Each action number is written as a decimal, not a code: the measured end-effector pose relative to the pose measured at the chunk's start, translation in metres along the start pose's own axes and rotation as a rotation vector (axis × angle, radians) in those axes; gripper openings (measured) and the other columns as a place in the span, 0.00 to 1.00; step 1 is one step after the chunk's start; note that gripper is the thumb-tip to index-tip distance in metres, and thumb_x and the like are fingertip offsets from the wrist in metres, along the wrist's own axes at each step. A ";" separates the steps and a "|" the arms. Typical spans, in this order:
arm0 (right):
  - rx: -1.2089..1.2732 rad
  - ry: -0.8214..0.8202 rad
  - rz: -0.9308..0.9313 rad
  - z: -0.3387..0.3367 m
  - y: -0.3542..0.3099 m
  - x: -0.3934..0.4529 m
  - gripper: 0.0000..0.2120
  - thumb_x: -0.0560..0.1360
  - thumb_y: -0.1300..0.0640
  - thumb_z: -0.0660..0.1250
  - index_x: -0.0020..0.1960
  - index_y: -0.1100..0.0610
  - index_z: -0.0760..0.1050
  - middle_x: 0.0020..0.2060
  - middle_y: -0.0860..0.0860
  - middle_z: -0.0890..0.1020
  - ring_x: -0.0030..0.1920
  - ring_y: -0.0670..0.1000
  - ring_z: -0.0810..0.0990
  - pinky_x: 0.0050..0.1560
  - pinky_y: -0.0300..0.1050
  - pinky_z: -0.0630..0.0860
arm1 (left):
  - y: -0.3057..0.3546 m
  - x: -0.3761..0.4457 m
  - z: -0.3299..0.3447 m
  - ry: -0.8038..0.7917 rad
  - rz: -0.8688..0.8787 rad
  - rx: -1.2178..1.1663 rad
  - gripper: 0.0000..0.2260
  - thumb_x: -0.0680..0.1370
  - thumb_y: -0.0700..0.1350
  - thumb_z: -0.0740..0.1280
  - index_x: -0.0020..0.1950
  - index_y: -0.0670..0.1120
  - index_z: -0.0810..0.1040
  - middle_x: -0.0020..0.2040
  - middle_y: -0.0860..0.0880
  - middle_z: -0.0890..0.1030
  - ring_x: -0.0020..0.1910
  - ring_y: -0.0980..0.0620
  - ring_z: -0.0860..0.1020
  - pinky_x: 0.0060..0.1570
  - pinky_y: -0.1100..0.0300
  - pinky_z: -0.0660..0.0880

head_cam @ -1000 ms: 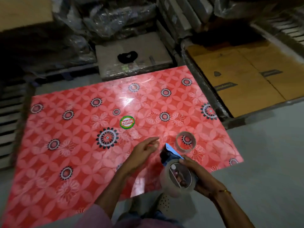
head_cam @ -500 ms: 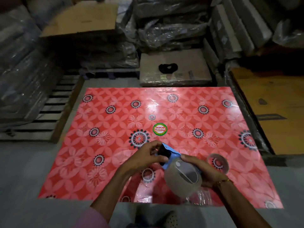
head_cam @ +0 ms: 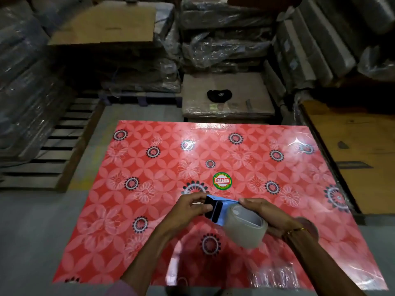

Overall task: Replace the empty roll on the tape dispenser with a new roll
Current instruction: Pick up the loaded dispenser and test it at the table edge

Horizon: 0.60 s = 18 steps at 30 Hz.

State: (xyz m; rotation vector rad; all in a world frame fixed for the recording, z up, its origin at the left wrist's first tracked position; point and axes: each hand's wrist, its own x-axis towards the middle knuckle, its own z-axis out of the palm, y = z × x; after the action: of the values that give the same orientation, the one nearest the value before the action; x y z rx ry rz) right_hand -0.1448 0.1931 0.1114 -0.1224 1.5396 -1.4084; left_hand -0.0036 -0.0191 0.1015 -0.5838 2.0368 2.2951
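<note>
**Fresh roll seated, tape end still to thread**

Above the red surface (head_cam: 149, 159), the left hand (head_cam: 188, 210) pinches the dispenser (head_cam: 215, 210) head. The right hand (head_cam: 267, 216) grips its body with the new roll (head_cam: 245, 228). A slipped pinch could tilt the roll off its hub.

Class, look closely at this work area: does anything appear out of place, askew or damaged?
Nothing stands out. Both hands hold the blue tape dispenser with its clear roll above the red mat; the empty core lies on it.
</note>
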 end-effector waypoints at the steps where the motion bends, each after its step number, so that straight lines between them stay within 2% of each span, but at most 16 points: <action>1: -0.006 0.001 0.006 0.002 -0.001 0.004 0.14 0.77 0.54 0.68 0.49 0.65 0.83 0.44 0.62 0.86 0.39 0.54 0.84 0.39 0.44 0.79 | 0.001 0.002 -0.005 -0.011 -0.002 -0.004 0.09 0.76 0.33 0.69 0.56 0.38 0.82 0.46 0.51 0.85 0.45 0.56 0.82 0.47 0.64 0.77; 4: -0.064 0.000 0.024 0.009 -0.007 0.014 0.14 0.79 0.54 0.66 0.47 0.65 0.83 0.41 0.59 0.86 0.36 0.53 0.83 0.36 0.43 0.77 | 0.001 0.008 -0.017 -0.046 -0.002 -0.012 0.10 0.77 0.34 0.68 0.56 0.41 0.83 0.48 0.50 0.86 0.47 0.57 0.83 0.47 0.64 0.78; 8: -0.133 0.004 0.036 0.015 -0.015 0.026 0.16 0.79 0.53 0.66 0.49 0.66 0.83 0.42 0.60 0.85 0.38 0.54 0.82 0.38 0.43 0.78 | -0.003 0.019 -0.035 -0.087 0.027 0.045 0.10 0.78 0.38 0.69 0.57 0.41 0.84 0.55 0.42 0.85 0.53 0.52 0.83 0.54 0.58 0.79; 10: -0.145 0.007 0.026 0.015 -0.018 0.031 0.15 0.80 0.54 0.65 0.49 0.66 0.82 0.42 0.60 0.85 0.38 0.55 0.83 0.38 0.44 0.79 | -0.006 0.024 -0.042 -0.104 0.025 0.024 0.10 0.78 0.38 0.69 0.58 0.40 0.83 0.55 0.40 0.85 0.53 0.49 0.83 0.54 0.56 0.79; 13: -0.153 0.001 0.008 0.016 -0.022 0.037 0.13 0.79 0.56 0.66 0.46 0.64 0.83 0.39 0.57 0.86 0.37 0.52 0.83 0.37 0.42 0.78 | -0.013 0.034 -0.052 -0.148 0.036 0.071 0.09 0.77 0.42 0.70 0.55 0.42 0.84 0.52 0.38 0.85 0.50 0.47 0.82 0.55 0.47 0.78; 15: -0.178 0.002 -0.013 0.016 -0.023 0.041 0.12 0.80 0.58 0.65 0.44 0.63 0.83 0.38 0.54 0.85 0.36 0.49 0.82 0.37 0.40 0.78 | -0.015 0.042 -0.057 -0.184 0.021 0.110 0.07 0.76 0.42 0.70 0.51 0.46 0.86 0.47 0.42 0.85 0.45 0.49 0.80 0.49 0.49 0.76; 18: -0.249 0.011 -0.072 0.016 -0.028 0.049 0.13 0.81 0.59 0.64 0.41 0.60 0.82 0.36 0.50 0.85 0.36 0.46 0.81 0.38 0.37 0.77 | -0.012 0.058 -0.064 -0.195 -0.009 0.192 0.10 0.75 0.40 0.71 0.52 0.50 0.86 0.49 0.44 0.86 0.43 0.52 0.81 0.46 0.55 0.75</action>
State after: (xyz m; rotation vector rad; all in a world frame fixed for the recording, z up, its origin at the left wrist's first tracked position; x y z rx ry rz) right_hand -0.1720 0.1416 0.1082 -0.3237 1.7302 -1.2691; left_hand -0.0376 -0.0917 0.0680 -0.3431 2.1201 2.0284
